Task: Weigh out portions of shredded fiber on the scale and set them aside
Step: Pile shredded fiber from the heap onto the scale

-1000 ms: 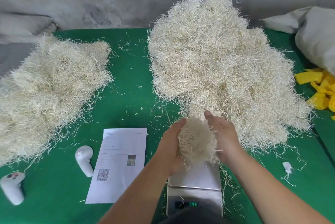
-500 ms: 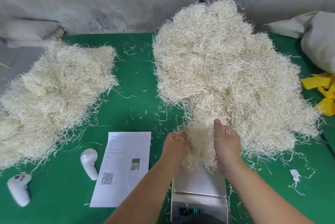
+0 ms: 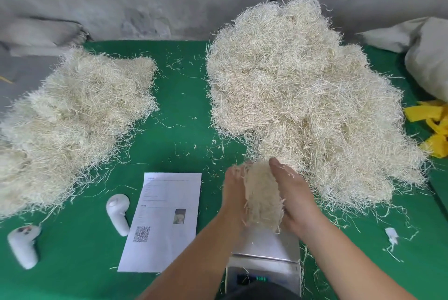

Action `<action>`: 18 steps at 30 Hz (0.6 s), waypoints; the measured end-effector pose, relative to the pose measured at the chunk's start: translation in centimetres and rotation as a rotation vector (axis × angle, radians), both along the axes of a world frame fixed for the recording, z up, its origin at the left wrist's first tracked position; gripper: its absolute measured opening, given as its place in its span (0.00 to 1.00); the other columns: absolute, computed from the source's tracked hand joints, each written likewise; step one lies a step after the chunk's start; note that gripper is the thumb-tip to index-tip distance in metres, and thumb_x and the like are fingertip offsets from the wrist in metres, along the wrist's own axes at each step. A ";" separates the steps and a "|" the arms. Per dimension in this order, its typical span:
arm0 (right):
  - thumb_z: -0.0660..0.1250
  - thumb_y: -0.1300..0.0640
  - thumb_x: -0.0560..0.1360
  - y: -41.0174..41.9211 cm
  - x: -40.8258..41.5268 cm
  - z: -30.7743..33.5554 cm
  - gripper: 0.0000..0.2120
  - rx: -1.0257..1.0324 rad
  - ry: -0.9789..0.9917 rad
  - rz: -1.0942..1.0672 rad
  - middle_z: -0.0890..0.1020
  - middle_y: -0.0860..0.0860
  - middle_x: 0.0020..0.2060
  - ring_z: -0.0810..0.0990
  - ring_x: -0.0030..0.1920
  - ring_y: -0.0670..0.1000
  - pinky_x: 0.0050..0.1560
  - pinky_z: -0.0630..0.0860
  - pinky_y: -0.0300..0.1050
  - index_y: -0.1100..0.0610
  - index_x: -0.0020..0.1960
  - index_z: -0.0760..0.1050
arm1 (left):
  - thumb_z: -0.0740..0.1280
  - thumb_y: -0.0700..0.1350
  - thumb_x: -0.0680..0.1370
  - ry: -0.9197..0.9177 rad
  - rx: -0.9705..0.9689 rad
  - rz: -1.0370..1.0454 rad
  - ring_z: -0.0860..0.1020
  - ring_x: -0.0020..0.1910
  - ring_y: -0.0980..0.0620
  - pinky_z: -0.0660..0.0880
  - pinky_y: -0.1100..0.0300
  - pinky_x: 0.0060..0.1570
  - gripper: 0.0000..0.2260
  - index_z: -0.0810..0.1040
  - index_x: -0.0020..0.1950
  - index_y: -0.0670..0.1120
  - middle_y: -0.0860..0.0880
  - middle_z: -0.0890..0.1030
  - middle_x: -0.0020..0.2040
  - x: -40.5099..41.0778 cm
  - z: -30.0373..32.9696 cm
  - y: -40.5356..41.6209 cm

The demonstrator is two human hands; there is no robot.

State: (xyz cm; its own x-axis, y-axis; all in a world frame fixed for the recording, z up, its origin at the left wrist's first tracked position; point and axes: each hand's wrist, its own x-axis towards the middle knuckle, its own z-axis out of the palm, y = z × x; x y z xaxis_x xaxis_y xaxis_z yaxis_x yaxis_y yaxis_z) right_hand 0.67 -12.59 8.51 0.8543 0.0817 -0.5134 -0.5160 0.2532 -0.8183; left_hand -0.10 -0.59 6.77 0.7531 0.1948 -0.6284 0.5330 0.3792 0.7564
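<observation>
1. Grip: my left hand (image 3: 234,199) & right hand (image 3: 294,199) are cupped palms-in, pressing a wad of shredded fiber (image 3: 263,199) between them, just above the scale (image 3: 265,259) pan. Can't tell if the lowest strands touch the pan.
2. Handling: I'd judge it v. light, soft, springy; it sheds strands easily. Best held by squeezing from both sides at mid-wad; a pinch would only pull a few strands out.
3. Source: big pile (image 3: 308,108) sits just beyond & right of my hands, nearly touching the right one.
4. Room: smaller pile (image 3: 72,125) is far left; bare green table (image 3: 184,110) lies between the piles. Paper sheet (image 3: 164,221) & two white controllers (image 3: 118,212) lie left of the scale, so I'd pass above them.
</observation>
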 end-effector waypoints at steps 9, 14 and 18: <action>0.70 0.41 0.79 -1.5 2.3 0.6 0.24 -0.374 -0.289 -0.163 0.81 0.54 0.54 0.82 0.47 0.50 0.51 0.80 0.50 0.59 0.65 0.77 | 0.65 0.50 0.84 -0.128 -0.012 -0.008 0.85 0.47 0.43 0.81 0.46 0.53 0.14 0.84 0.42 0.47 0.47 0.85 0.42 1.3 0.6 0.5; 0.62 0.49 0.84 2.6 0.0 0.4 0.08 -0.259 -0.371 0.029 0.86 0.48 0.46 0.86 0.46 0.47 0.40 0.81 0.37 0.51 0.56 0.78 | 0.60 0.52 0.83 -0.177 -0.162 0.083 0.81 0.36 0.50 0.77 0.59 0.35 0.17 0.82 0.39 0.51 0.49 0.81 0.36 0.6 0.8 -2.6; 0.64 0.49 0.84 -0.2 1.2 0.5 0.13 -0.471 -0.564 -0.163 0.81 0.44 0.30 0.76 0.27 0.41 0.28 0.71 0.31 0.51 0.42 0.77 | 0.59 0.51 0.84 -0.163 -0.385 -0.118 0.82 0.54 0.46 0.78 0.52 0.56 0.17 0.87 0.56 0.47 0.43 0.84 0.56 -0.6 0.8 -2.1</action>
